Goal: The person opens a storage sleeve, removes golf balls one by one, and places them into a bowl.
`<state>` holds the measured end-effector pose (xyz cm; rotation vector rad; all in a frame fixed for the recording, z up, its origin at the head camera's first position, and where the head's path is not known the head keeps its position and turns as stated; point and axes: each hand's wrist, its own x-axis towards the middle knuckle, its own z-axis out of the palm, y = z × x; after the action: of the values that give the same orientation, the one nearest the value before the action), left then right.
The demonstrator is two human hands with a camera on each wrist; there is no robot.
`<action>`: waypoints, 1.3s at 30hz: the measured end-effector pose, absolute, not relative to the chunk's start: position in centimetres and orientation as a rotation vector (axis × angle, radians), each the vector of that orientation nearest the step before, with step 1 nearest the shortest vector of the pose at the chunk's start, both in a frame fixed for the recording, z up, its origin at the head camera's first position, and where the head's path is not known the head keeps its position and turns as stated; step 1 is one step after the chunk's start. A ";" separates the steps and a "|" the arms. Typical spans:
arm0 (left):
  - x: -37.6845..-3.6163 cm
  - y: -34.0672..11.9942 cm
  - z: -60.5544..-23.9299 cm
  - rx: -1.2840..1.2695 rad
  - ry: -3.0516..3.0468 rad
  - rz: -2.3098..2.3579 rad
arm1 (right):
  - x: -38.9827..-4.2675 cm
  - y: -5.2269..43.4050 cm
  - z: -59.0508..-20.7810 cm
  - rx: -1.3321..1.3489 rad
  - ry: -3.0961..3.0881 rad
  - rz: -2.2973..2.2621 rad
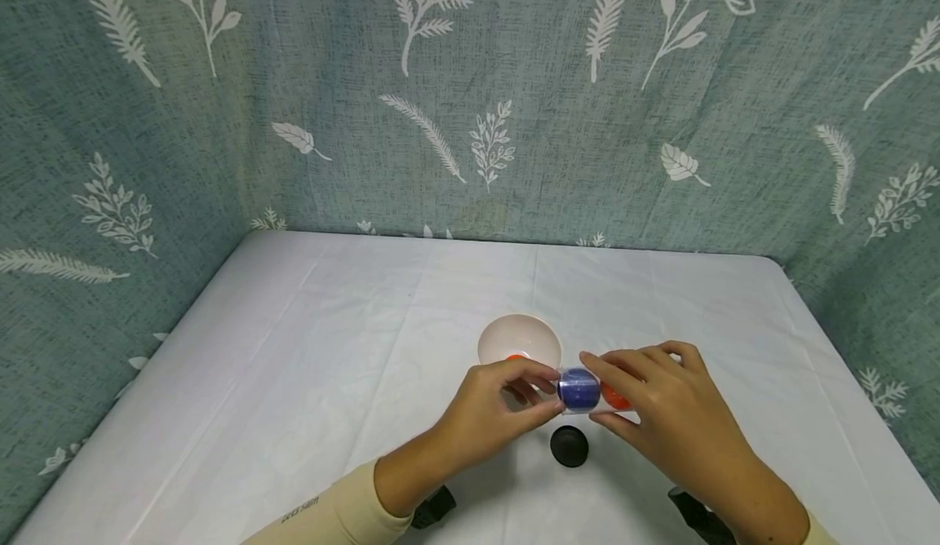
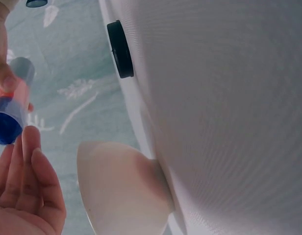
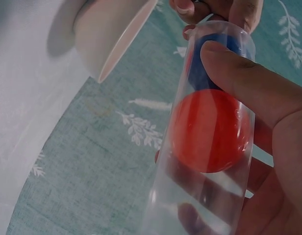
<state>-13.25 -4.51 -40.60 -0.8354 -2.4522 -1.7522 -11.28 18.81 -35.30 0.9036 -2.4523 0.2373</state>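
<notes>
White-clothed surface point(image 1: 294, 382) carries a bowl point(image 1: 519, 339). Right hand point(image 1: 661, 414) grips a light, slick clear tube point(image 3: 210, 147) around its middle; left hand point(image 1: 492, 414) pinches its blue ball point(image 1: 578, 390).

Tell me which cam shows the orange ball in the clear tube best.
Right wrist. The orange ball fills the clear tube there, sharp, just behind the blue ball, with the right hand gripping the tube. Head view shows only a small orange sliver beside the fingers. Left wrist shows just an orange tint through the tube wall.
</notes>
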 end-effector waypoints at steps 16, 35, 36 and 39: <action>-13.2 -4.5 -40.5 -0.816 -2.475 -1.783 | -11.4 18.8 -35.3 0.920 -2.427 0.195; -13.3 -4.6 -40.7 -0.835 -2.458 -1.839 | -11.4 19.0 -35.1 0.871 -2.480 0.189; -13.3 -4.6 -40.8 -0.841 -2.454 -1.842 | -11.5 19.0 -35.1 0.871 -2.480 0.191; -13.3 -4.6 -40.7 -0.844 -2.449 -1.856 | -11.5 19.1 -35.1 0.872 -2.487 0.192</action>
<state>-13.29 -4.55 -40.71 -0.8439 -2.4493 -1.8555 -11.49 19.08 -35.09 0.8721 -2.4865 0.1920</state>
